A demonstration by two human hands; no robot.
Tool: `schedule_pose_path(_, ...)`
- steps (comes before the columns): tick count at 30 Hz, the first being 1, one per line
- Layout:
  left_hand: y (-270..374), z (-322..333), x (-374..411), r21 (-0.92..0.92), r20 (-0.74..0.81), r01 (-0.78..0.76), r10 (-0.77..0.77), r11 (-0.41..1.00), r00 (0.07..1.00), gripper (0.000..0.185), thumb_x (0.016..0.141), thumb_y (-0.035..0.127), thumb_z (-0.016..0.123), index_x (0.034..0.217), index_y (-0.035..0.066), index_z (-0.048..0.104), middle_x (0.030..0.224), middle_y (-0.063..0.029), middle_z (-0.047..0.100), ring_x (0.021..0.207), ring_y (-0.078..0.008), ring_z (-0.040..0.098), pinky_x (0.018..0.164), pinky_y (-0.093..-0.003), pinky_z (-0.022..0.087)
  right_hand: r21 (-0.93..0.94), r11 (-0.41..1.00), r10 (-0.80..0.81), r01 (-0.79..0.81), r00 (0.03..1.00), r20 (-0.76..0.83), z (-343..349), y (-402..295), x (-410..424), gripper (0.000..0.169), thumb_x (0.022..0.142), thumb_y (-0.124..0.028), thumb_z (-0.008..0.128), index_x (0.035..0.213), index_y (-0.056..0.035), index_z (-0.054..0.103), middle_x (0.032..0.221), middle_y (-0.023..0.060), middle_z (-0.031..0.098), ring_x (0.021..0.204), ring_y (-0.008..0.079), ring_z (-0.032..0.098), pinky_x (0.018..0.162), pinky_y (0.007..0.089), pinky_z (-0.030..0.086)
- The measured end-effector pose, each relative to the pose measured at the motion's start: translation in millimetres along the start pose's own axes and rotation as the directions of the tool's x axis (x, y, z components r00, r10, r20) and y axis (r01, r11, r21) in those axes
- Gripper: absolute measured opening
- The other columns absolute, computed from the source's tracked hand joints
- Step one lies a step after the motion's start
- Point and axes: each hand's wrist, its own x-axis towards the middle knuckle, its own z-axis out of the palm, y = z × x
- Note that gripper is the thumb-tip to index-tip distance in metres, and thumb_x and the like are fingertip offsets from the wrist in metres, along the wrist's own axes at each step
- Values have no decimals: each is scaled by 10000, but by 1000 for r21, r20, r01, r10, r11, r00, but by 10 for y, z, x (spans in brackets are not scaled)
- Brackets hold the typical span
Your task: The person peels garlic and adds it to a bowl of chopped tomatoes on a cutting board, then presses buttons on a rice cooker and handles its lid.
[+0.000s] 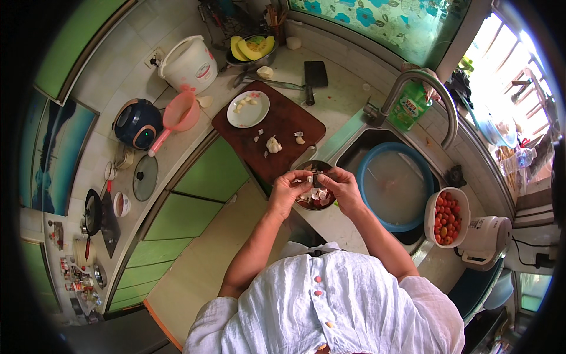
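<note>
Above a round metal bowl [311,207] of garlic skins [319,194], both my hands meet, fingertips nearly touching. My left hand [284,192] pinches a small pale piece, which looks like a garlic clove [304,180], partly hidden by the fingers. A small dark, flat tool, perhaps a short blade [322,178], is gripped by my right hand [346,190]. Just beyond, a brown cutting board [283,110] carries a garlic bulb [274,144], a loose clove [300,140] and bits of skin. Several peeled cloves [246,102] lie on a white plate [236,120] on the board.
Right of my hands, a blue basin [363,194] of cloudy water sits in the sink under a curved faucet [451,119]. A white container [430,221] of small tomatoes stands beside it. A cleaver [315,74] lies behind the board; a pink ladle [180,110] is at left.
</note>
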Motion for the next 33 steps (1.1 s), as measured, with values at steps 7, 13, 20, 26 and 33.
schedule_pose_path(7, 95, 7, -29, 251, 44, -185, 180, 950, 983, 212, 722, -1, 659, 932, 4, 632, 851, -41, 635, 764, -87, 578, 706, -209, 476, 6, 1000, -4, 3, 998, 64, -57, 32, 33, 144, 772, -141, 660, 767, -33, 566, 694, 15, 599, 605, 70, 544, 539, 210, 451)
schedule_pose_path(13, 70, -25, -36, 393, 85, -258, 244, 883, 966, 203, 706, -44, 644, 908, -23, 634, 879, -47, 623, 785, -96, 578, 709, -215, 475, -21, 999, -38, 39, 998, 56, -15, -17, -10, 161, 761, -150, 672, 800, -20, 587, 708, 19, 604, 613, 68, 539, 549, 204, 444)
schedule_pose_path(20, 124, 69, -68, 587, 141, -343, 324, 734, 936, 240, 724, -99, 595, 951, -27, 620, 860, -37, 598, 784, -94, 584, 683, -202, 491, -159, 987, -1, 12, 998, 70, -9, -96, -20, 143, 754, -129, 678, 772, -9, 601, 685, 6, 592, 594, 58, 513, 516, 195, 415)
schedule_pose_path(26, 195, 119, -87, 497, 72, -270, 270, 825, 960, 243, 695, -73, 633, 932, -19, 631, 832, -49, 611, 736, -98, 589, 662, -206, 480, -190, 981, -36, 47, 997, 65, 41, -176, -43, 114, 759, -92, 667, 792, -1, 608, 684, 4, 593, 602, 58, 516, 524, 199, 424)
schedule_pose_path(33, 212, 140, -103, 540, 122, -316, 298, 780, 947, 231, 714, -87, 614, 936, -24, 628, 850, -36, 609, 758, -92, 591, 687, -205, 488, -258, 956, -101, 138, 983, 151, -54, -126, 19, 116, 762, -83, 664, 805, 6, 603, 702, 2, 598, 604, 54, 518, 531, 194, 429)
